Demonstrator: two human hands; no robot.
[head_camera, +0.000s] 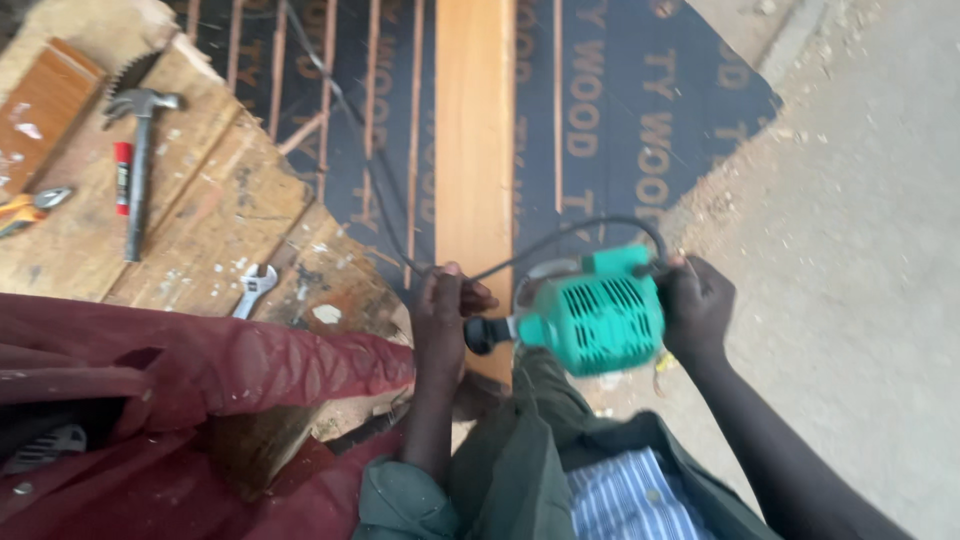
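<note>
Outdoors, a rough wooden workbench (215, 215) on the left carries a claw hammer (138, 165) and an adjustable wrench (254, 289); beyond it a pale plank (474, 150) lies on dark printed sheeting (640, 110), with sandy ground (860, 250) at right. The left hand (445, 315) is closed around the black side knob (486, 333) of a green electric router (592, 318) held over the plank's near end; the right hand (695, 305) grips its opposite handle

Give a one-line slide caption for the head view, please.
Both hands, left hand and right hand, hold a green router over a plank.
</note>
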